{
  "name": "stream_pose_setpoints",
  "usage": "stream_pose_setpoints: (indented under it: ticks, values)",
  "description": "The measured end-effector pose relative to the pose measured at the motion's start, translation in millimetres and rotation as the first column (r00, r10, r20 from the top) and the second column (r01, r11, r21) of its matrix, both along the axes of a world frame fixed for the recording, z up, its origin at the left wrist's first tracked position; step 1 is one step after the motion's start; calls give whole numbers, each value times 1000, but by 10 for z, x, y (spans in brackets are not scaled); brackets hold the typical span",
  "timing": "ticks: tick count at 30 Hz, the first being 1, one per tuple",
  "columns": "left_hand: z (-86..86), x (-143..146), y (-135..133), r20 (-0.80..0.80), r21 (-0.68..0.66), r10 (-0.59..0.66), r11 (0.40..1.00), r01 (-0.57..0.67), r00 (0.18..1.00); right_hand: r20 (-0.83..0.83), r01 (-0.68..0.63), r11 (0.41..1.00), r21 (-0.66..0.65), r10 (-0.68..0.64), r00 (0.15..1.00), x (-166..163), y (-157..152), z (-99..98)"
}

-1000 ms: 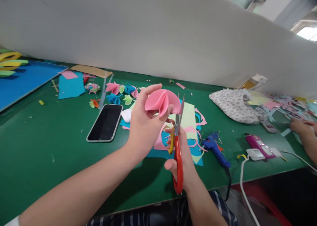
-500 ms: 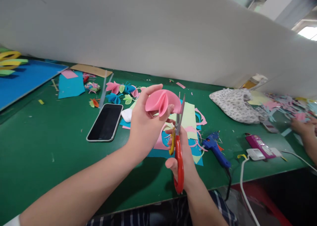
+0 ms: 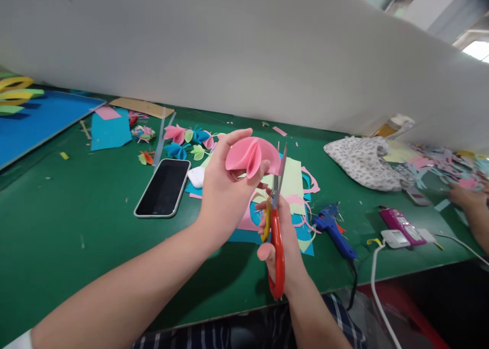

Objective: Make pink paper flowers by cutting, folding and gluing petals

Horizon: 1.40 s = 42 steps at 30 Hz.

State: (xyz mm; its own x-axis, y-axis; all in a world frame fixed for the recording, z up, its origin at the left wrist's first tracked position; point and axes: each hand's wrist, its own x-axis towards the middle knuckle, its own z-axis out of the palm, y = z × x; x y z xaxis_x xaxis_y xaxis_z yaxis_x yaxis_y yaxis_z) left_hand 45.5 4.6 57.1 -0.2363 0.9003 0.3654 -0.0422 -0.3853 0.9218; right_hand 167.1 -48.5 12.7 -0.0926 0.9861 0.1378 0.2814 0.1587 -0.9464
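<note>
Between the fingers and thumb of my left hand (image 3: 225, 186) is a folded pink paper piece (image 3: 255, 153), its rounded layers standing out in the middle. My right hand (image 3: 284, 237) grips scissors (image 3: 278, 237) with red and yellow handles, their blades pointing up and slightly apart. The blades are at the right edge of the pink paper. Under both hands lie cut sheets in blue, pink and pale green (image 3: 293, 178). Small paper flowers (image 3: 176, 150) in pink, blue and green sit behind my left hand.
A phone (image 3: 163, 188) lies left of my left arm. To the right are a blue glue gun (image 3: 336, 232), a patterned cloth (image 3: 359, 160) and a magenta power strip (image 3: 401, 225) with a white cable. A co-worker's hand (image 3: 468, 198) is at far right among paper scraps.
Very little differs. Both hands, the pink paper and the scissors keep nearly the same pose, and the whole view has shifted slightly.
</note>
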Motion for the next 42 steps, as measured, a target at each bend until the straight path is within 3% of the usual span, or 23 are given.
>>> stream_pose_setpoints:
  ticks: [24,42]
  values:
    - [3,5,14,-12,-8,-25,1000,24,1000,-68,0,1000,6,1,998,-6,16,-105]
    - [59,-47,25,-53,-26,-54,998,53,997,-176,-14,997,-77,0,984,-17,6,-123]
